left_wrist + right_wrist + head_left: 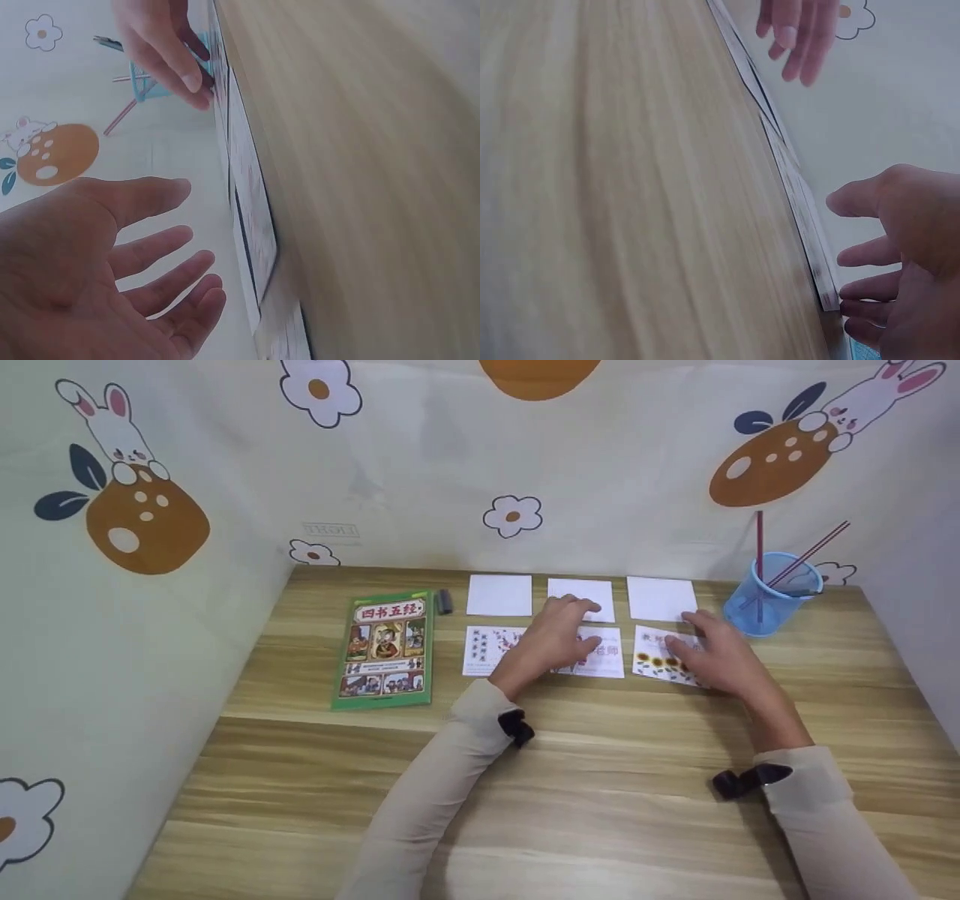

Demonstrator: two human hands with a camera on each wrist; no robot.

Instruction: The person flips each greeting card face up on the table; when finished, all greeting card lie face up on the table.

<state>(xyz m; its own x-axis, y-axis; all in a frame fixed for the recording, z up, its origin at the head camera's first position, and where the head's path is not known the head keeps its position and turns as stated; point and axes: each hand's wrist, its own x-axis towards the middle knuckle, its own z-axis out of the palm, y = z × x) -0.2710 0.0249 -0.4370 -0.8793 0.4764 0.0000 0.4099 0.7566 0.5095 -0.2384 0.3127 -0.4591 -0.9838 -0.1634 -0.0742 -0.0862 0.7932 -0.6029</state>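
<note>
Two rows of cards lie on the table. The back row has a left blank white card (499,595), a middle one (577,589) and a right one (660,598). In front of them lie a left printed card (480,651), a middle printed card (606,658) and a sunflower card (649,661), which sits slightly askew. My left hand (549,636) hovers over the middle cards, fingers spread and holding nothing, and covers part of them. Loosely spread, my right hand (718,654) reaches over the right end of the sunflower card, fingertips close to it.
Left of the cards lies a green-bordered comic-style book (386,656), with a small dark block (444,601) at its upper right corner. A blue cup (757,611) holding striped sticks stands at the back right. Patterned cloth (420,510) hangs behind the table.
</note>
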